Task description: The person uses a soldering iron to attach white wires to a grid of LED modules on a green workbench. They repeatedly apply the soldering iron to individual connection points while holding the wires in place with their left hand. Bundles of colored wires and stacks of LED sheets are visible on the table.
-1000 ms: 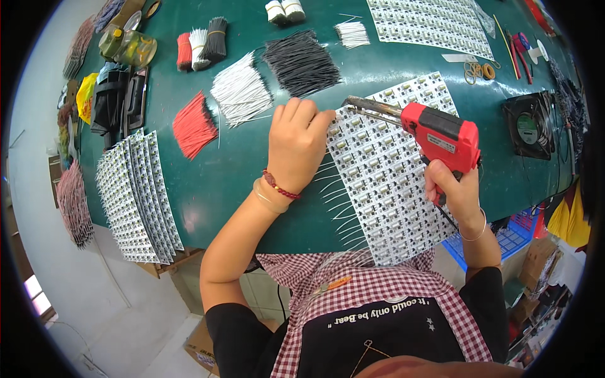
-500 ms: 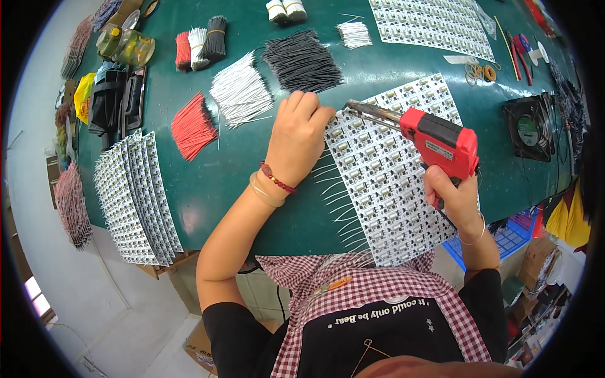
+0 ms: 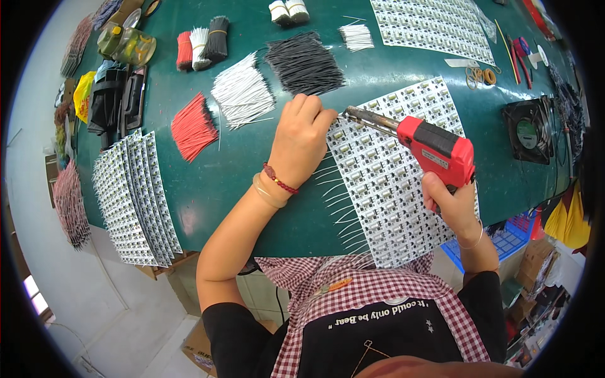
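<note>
the board sheet [image 3: 397,189] lies on the green tabletop [image 3: 208,214], its 6 o'clock end reaching past the near edge over the apron [image 3: 353,277]. thin pale wires [image 3: 345,220] stick out along its side from 9 to 7 o'clock. the left hand [image 3: 299,135] is at the sheet's 10 o'clock corner, fingers curled; i cannot tell whether this grip pinches anything, as the tips are too small and partly hidden. the right hand [image 3: 455,205] has its grip wrapped around the handle of the red soldering gun [image 3: 436,146], whose dark barrel points in from 4 o'clock to that same corner, its tip close to the left fingertips.

the step seems to be hot work at that corner. to do it well, i would steady the left wrist on the tabletop, give the hot tip a short, light touch, and let the joint cool before easing the fingers off. the fingers should stay clear toward 9 o'clock, the barrel lifted off the neighbouring boards, and the overhanging end safe from a nudge by the body.
</note>
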`<action>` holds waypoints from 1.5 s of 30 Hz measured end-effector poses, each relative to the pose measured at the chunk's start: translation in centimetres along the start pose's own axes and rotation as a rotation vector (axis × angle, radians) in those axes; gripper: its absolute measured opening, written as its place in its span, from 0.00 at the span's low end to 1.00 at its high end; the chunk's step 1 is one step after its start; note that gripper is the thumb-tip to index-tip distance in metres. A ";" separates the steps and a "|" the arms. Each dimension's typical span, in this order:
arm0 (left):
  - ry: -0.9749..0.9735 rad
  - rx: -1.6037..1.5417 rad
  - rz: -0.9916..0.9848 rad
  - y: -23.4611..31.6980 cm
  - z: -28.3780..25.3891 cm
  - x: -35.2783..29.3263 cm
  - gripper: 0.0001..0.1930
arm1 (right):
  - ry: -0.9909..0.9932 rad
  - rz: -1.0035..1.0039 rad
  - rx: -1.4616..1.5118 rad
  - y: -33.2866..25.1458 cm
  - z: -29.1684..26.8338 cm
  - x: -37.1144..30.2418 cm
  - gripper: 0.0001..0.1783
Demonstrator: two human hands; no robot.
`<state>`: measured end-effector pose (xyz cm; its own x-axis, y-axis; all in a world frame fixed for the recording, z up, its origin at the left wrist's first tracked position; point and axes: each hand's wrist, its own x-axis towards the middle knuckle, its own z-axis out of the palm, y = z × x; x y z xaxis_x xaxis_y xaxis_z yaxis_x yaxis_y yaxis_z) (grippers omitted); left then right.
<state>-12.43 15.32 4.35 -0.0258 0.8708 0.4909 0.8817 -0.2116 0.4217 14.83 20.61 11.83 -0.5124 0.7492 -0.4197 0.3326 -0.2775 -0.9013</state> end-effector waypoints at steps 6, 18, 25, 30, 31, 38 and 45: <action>-0.003 -0.002 0.003 0.1 0.0 -0.1 0.12 | 0.034 -0.031 0.049 -0.1 0.3 -0.2 0.12; -0.002 -0.003 0.009 0.0 0.0 -0.1 0.11 | 0.051 0.001 0.003 0.0 0.7 -0.4 0.11; -0.007 0.013 0.019 -0.1 0.0 -0.1 0.10 | 0.073 -0.087 0.069 -0.1 0.4 -1.0 0.10; -0.029 0.110 0.042 0.0 -0.4 0.0 0.08 | 0.060 -0.118 0.080 0.0 0.4 -0.9 0.08; -0.036 0.135 0.050 0.1 -0.5 0.0 0.08 | 0.060 -0.111 0.071 -0.1 0.4 -0.9 0.08; -0.018 0.314 0.108 1.2 -1.0 0.2 0.08 | 0.071 -0.101 0.083 0.0 0.5 -0.8 0.08; -0.029 0.221 0.124 1.7 -0.7 -0.8 0.07 | 0.057 -0.060 0.037 -0.1 0.3 -0.8 0.10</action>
<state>-11.23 13.95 5.26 0.0992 0.8573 0.5052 0.9591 -0.2177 0.1811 14.95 19.86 12.27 -0.4845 0.7977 -0.3591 0.2723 -0.2526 -0.9285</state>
